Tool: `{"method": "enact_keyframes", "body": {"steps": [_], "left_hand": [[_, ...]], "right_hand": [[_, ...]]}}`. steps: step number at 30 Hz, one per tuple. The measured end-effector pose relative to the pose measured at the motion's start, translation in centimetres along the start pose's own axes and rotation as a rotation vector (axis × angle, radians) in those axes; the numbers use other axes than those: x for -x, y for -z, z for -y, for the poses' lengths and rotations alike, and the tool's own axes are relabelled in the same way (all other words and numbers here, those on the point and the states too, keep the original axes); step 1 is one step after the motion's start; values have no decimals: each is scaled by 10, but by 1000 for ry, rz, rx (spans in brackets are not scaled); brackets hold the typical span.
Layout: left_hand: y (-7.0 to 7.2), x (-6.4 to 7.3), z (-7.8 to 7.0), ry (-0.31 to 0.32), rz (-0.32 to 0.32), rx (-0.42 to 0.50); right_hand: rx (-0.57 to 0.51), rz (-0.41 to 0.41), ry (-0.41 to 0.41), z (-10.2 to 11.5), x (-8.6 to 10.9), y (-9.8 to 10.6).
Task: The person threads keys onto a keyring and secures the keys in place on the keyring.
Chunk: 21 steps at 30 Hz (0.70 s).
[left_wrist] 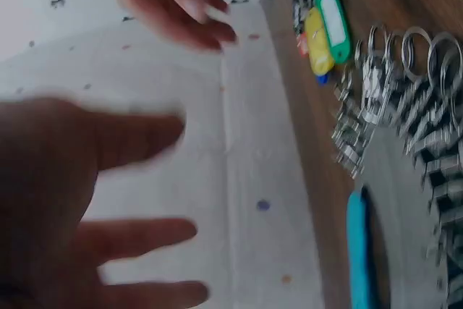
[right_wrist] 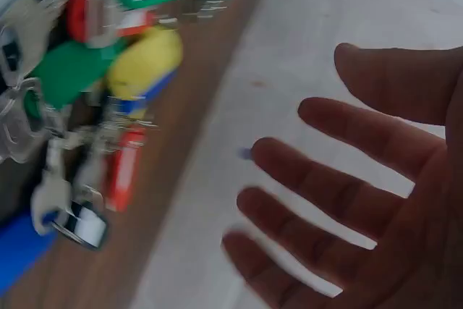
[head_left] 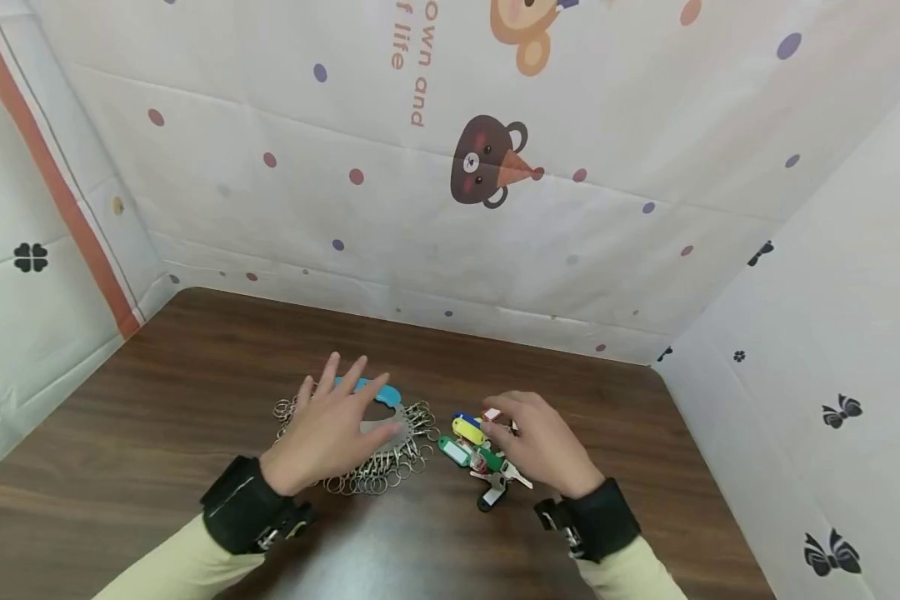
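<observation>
My left hand point(head_left: 330, 437) hovers over a key carrier, a curved grey metal plate point(head_left: 384, 440) edged with several snap clips and split rings, with a blue handle point(head_left: 387, 394). Its fingers are spread and hold nothing; part of the carrier is hidden under it. To the right is a pile of keys point(head_left: 516, 476) with coloured tags, among them a yellow tag point(head_left: 468, 430), a green one point(head_left: 454, 451) and a black one point(head_left: 492, 497). Over the pile's right side is my right hand point(head_left: 538, 440). In the right wrist view its fingers point(right_wrist: 333, 171) are loosely extended and apart, gripping nothing.
Both things lie on a dark wood-grain table point(head_left: 217, 367). White printed cloth point(head_left: 390, 208) rises behind the table's far edge, with more cloth walls on the left point(head_left: 37, 333) and right point(head_left: 780, 433). Each wrist wears a black strap point(head_left: 243, 504).
</observation>
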<state>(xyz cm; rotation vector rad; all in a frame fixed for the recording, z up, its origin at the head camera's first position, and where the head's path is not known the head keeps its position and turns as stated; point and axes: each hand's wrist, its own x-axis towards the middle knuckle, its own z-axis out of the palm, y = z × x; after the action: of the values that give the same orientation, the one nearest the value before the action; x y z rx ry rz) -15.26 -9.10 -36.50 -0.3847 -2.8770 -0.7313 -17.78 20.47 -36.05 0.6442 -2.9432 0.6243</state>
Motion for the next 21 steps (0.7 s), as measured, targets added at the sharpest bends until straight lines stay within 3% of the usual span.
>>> {"method": "enact_keyframes", "body": {"steps": [4, 6, 11, 16, 21], "left_hand": [[-15, -19, -3, -23, -91, 35], [-22, -29, -4, -11, -101, 72], [-38, -61, -4, 73, 7, 149], [-52, -81, 0, 158, 108, 124], [-64, -96, 1, 146, 147, 111]], "right_hand": [[4, 76, -17, -13, -22, -25], [10, 121, -26, -20, -27, -31], [12, 189, -63, -32, -33, -27], [21, 228, -41, -39, -40, -29], [21, 199, 0, -49, -48, -36]]}}
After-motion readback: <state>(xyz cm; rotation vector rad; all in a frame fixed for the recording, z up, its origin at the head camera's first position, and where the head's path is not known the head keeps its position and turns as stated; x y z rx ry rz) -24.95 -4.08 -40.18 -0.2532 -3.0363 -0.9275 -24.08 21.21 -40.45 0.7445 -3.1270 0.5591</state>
